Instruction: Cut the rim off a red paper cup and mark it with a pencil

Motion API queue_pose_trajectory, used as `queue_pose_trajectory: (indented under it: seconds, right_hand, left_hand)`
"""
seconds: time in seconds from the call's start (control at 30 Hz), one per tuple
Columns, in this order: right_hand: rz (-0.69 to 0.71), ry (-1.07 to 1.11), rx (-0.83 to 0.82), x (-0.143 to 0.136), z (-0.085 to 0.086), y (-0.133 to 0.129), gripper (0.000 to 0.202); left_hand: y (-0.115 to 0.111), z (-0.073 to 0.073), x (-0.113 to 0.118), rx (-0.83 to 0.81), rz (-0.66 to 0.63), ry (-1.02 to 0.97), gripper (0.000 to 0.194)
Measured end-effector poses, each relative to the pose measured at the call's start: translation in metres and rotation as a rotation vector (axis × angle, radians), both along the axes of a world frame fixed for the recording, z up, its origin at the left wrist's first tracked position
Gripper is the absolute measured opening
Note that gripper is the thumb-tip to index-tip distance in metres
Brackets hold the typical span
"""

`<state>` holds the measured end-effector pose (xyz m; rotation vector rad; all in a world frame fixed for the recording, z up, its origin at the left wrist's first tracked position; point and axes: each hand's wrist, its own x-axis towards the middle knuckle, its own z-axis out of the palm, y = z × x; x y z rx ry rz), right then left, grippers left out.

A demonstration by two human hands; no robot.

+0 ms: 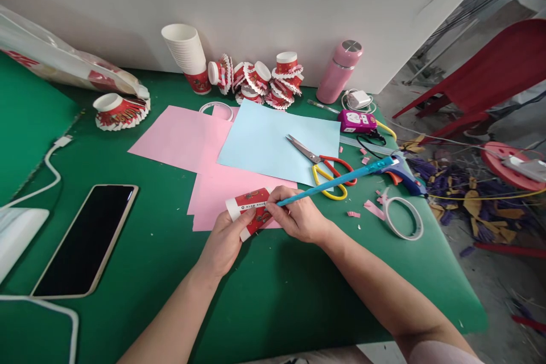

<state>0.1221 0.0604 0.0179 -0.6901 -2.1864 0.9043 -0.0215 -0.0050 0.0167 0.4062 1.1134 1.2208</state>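
Observation:
A red and white paper cup (248, 198) lies on its side in my left hand (228, 239), whose fingers and thumb are wrapped round it. My right hand (298, 217) is closed on a long blue pencil (333, 183) near the cup's wall; the pencil slants up to the right, and its tip is hidden at the fingers. Under and behind the cup lie pink sheets (179, 136) and a light blue sheet (273, 136). Open scissors (315, 159) with red and yellow handles rest partly on the blue sheet.
Stacked cups (185, 51), fringed red cups (285, 79) and a pink bottle (340, 71) stand along the wall. A phone (87, 239) lies left. At right are a purple box (357, 121), a glue gun (405, 176) and a tape roll (403, 219).

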Motion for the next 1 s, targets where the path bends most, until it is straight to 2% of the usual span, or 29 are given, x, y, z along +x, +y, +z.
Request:
queue_pose_trajectory:
  seconds: [0.53,1.0]
  right_hand:
    - [-0.026,-0.002,-0.034,-0.001,-0.0037,0.0011,0.008]
    - [-0.066,0.028,0.018,-0.0021,-0.0064,0.0002,0.009]
  left_hand:
    - [-0.0021,-0.0027,-0.0006,0.014,-0.018,0.018,0.03]
    - [-0.0029,-0.0041,0.0003,0.044,-0.034,0.024,0.029]
